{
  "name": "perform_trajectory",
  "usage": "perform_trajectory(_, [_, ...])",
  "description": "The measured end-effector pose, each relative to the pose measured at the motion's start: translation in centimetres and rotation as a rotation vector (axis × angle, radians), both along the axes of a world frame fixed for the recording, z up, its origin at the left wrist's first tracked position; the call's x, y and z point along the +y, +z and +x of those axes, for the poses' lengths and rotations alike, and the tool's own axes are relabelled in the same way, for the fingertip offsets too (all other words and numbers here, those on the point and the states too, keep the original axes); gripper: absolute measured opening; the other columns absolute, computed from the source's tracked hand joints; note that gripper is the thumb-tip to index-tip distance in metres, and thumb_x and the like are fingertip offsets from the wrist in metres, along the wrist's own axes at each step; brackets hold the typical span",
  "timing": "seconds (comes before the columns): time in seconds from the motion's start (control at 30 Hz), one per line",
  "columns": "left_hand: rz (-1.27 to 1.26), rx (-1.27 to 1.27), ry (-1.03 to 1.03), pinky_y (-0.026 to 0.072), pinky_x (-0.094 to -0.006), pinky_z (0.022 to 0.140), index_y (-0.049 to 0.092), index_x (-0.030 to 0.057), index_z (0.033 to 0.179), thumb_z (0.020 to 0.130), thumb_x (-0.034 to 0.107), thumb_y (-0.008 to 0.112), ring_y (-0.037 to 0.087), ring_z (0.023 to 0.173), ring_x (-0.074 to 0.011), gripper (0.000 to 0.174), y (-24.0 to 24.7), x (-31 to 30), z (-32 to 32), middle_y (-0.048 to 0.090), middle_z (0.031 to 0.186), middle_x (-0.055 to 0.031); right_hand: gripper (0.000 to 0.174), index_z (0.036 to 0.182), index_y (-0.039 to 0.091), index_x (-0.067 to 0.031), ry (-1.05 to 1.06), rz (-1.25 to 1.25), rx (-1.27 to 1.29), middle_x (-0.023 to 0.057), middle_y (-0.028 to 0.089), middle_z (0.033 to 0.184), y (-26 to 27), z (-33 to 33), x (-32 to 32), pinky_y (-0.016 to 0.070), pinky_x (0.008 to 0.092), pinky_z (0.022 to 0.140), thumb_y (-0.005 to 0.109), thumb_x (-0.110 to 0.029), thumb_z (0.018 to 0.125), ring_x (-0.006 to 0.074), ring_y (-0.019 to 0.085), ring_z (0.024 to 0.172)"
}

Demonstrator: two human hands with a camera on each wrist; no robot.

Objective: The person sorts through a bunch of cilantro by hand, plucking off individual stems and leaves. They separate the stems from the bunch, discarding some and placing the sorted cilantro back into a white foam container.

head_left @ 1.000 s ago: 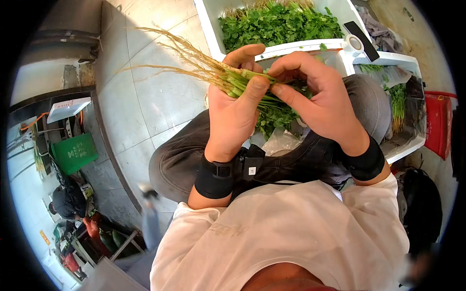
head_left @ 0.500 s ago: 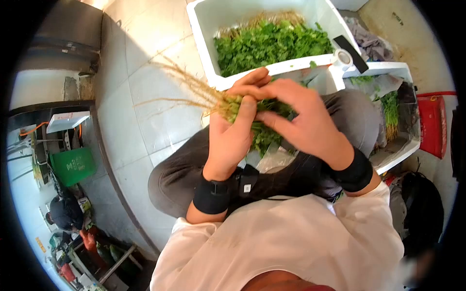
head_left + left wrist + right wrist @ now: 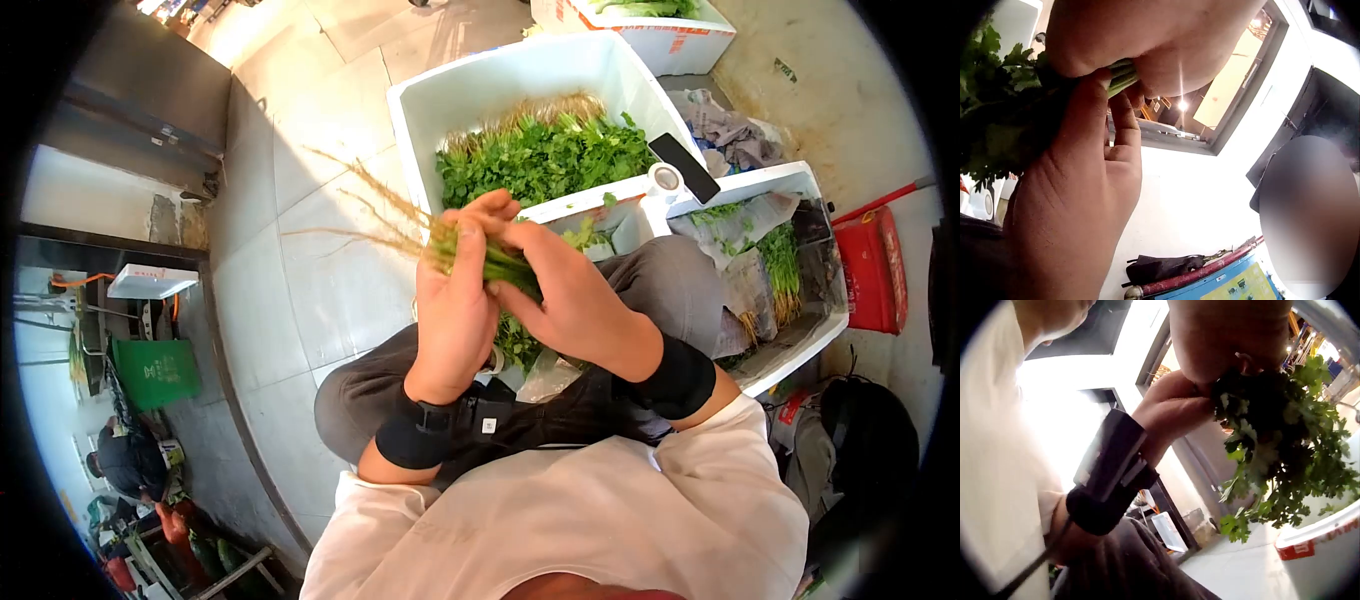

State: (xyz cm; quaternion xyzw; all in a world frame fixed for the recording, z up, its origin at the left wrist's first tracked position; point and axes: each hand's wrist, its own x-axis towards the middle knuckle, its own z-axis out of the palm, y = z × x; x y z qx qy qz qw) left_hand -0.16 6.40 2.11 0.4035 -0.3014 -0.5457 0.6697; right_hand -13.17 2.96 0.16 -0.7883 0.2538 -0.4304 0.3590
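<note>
Here the bunch of coriander [image 3: 512,272] is held above the lap, between both hands and in front of the seated body. Its root end is gripped by the left hand [image 3: 447,335], the thumb laid along the top and the fingers curled round the far side. Pale roots [image 3: 408,213] are thrust out to the left, over the tiled floor [image 3: 290,310]. At the leafier end, the stems are pinched by the right hand [image 3: 590,310], thumb against fingers, just beside the left. In the right wrist view, the leaves [image 3: 1300,456] are seen hanging below that hand. Both wrists are wrapped in black bands [image 3: 412,432].

Ahead, a white foam box [image 3: 418,135] is filled along its floor with more coriander [image 3: 560,165], roots turned away. At its near corner, a black phone [image 3: 684,168] is propped beside a white round object [image 3: 665,180]. To the right, rooted greens [image 3: 778,262] are held in a second foam box [image 3: 795,362].
</note>
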Motion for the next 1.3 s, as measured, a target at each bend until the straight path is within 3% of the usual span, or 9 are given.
perform_trajectory(0.17, [-0.057,-0.090,-0.155,0.0439,-0.0369,0.107,0.052,-0.0037,0.133,0.106,0.011,0.048,0.057,0.120,-0.0204,0.031,3.6,-1.4,-0.4,0.055,0.137,-0.0139,0.038,0.128,0.048,0.0020,-0.025,0.036,-0.124,0.0250,0.060,0.121,2.4,-0.6,-1.2,0.0490,0.0431,0.095,0.061,0.001,0.092,0.0424,0.061,0.111])
perform_trajectory(0.3, [-0.221,-0.122,-0.246,0.0443,-0.0349,0.105,0.046,-0.0040,0.141,0.108,0.016,0.049,0.057,0.118,-0.0173,0.039,5.7,-2.9,-0.7,0.058,0.132,-0.0106,0.036,0.128,0.050,0.0017,-0.015,0.063,-0.247,0.0226,0.062,0.113,4.4,-0.9,-2.9,0.0498,0.0407,0.092,0.062,-0.001,0.094,0.0374,0.064,0.107])
perform_trajectory(0.47, [-0.301,-0.281,-0.320,0.0449,-0.0323,0.104,0.047,-0.0024,0.140,0.109,0.022,0.049,0.057,0.116,-0.0158,0.040,5.6,-5.5,0.0,0.056,0.135,-0.0111,0.034,0.126,0.053,0.0003,-0.050,-0.040,-0.190,0.0204,0.065,0.110,6.3,-1.8,-4.7,0.0510,0.0399,0.090,0.063,-0.001,0.093,0.0348,0.066,0.105])
perform_trajectory(0.73, [-0.383,-0.365,-0.147,0.0454,-0.0337,0.105,0.050,0.0008,0.125,0.109,0.016,0.047,0.055,0.124,-0.0190,0.022,2.5,-8.5,0.4,0.054,0.144,-0.0167,0.031,0.119,0.066,-0.0020,-0.240,-0.102,-0.088,0.0169,0.061,0.115,4.9,-1.6,-6.4,0.0495,0.0404,0.096,0.069,-0.005,0.088,0.0344,0.061,0.108])
perform_trajectory(0.8, [-0.353,-0.326,-0.140,0.0460,-0.0351,0.105,0.050,0.0017,0.123,0.109,0.017,0.047,0.055,0.125,-0.0201,0.021,1.5,-9.0,0.9,0.057,0.140,-0.0156,0.028,0.116,0.070,-0.0047,-0.264,-0.156,-0.058,0.0156,0.061,0.115,3.8,-1.9,-7.3,0.0499,0.0391,0.094,0.069,-0.007,0.088,0.0330,0.061,0.110])
perform_trajectory(0.9, [-0.309,-0.399,-0.125,0.0468,-0.0349,0.104,0.050,0.0026,0.123,0.110,0.018,0.047,0.058,0.120,-0.0199,0.020,0.3,-9.1,2.2,0.062,0.129,-0.0135,0.021,0.111,0.071,-0.0055,-0.270,0.055,-0.148,0.0105,0.062,0.115,2.6,-2.3,-8.1,0.0501,0.0329,0.089,0.068,-0.007,0.091,0.0239,0.062,0.105])
perform_trajectory(1.0, [-0.261,-0.355,-0.040,0.0478,-0.0324,0.096,0.050,0.0020,0.122,0.108,0.017,0.050,0.063,0.104,-0.0166,0.020,0.1,-9.3,2.5,0.066,0.107,-0.0098,0.018,0.110,0.070,-0.0051,-0.301,0.134,-0.223,0.0082,0.063,0.112,2.2,-2.1,-8.5,0.0501,0.0301,0.087,0.066,-0.004,0.092,0.0188,0.062,0.102])
perform_trajectory(1.17, [-0.254,-0.371,0.002,0.0483,-0.0316,0.091,0.050,0.0028,0.119,0.109,0.019,0.050,0.059,0.097,-0.0151,0.019,0.4,-9.3,2.2,0.060,0.101,-0.0054,0.025,0.118,0.065,-0.0027,-0.279,0.340,-0.322,0.0059,0.062,0.113,1.4,-1.5,-8.2,0.0500,0.0277,0.086,0.065,0.000,0.092,0.0135,0.061,0.100])
perform_trajectory(1.3, [-0.310,-0.456,-0.015,0.0467,-0.0302,0.087,0.050,0.0029,0.117,0.109,0.019,0.050,0.054,0.088,-0.0128,0.018,-0.2,-9.5,2.0,0.054,0.095,-0.0024,0.032,0.124,0.061,-0.0014,-0.280,0.277,-0.371,0.0065,0.063,0.111,1.3,-2.1,-7.9,0.0499,0.0286,0.088,0.065,0.000,0.093,0.0137,0.062,0.101])
